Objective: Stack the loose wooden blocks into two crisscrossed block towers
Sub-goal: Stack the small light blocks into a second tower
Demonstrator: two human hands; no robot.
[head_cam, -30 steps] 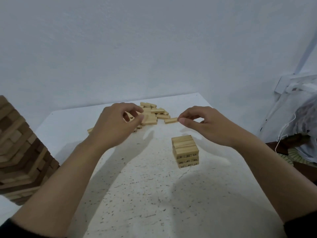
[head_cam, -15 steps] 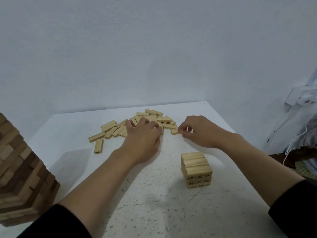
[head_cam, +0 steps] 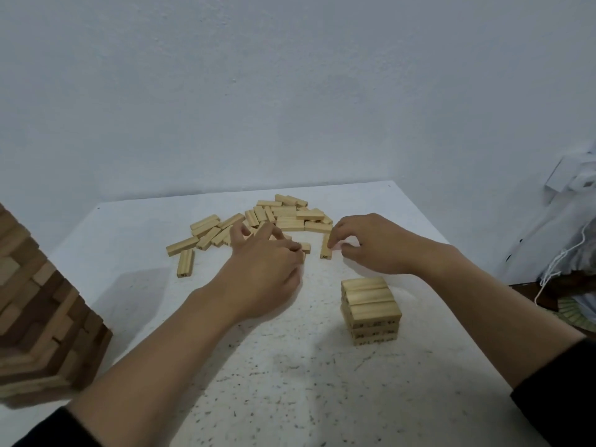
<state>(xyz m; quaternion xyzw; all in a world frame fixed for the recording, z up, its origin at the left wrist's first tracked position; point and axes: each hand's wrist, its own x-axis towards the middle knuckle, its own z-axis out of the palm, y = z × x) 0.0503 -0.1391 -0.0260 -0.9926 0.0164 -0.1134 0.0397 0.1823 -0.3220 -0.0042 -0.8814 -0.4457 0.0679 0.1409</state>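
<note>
Swung round since half a second ago, the block (head_cam: 325,249) at the right hand (head_cam: 374,245) now points its marked end toward the camera where it lay crosswise before. Both hands have stayed low at the near edge of the pile (head_cam: 290,214).

Head view: the right hand pinches that block on its far half between thumb and fingertips, and its near end looks to rest on the worktop (head_cam: 290,382). The left hand (head_cam: 267,269) is curled knuckles-up, with its fingertips down beside a second block (head_cam: 305,246). Whether it actually grips that one I cannot tell, as the fingers hide the contact. The two hands are near each other, with only the blocks between them.

A short tower (head_cam: 371,312) of a few crisscrossed layers stands just below the right wrist, nearer the camera than the pile. A tall tower (head_cam: 42,317) stands at the left edge, well apart from both hands.

Risks, as I judge them:
- The right forearm passes close over the short tower, so drawing the hand back low could clip the top layer and skew it.
- A pinch so far from the block's middle may let it pivot or drop on lifting.
- The left sleeve lies near the tall tower, and a wide elbow swing could nudge it.
</note>
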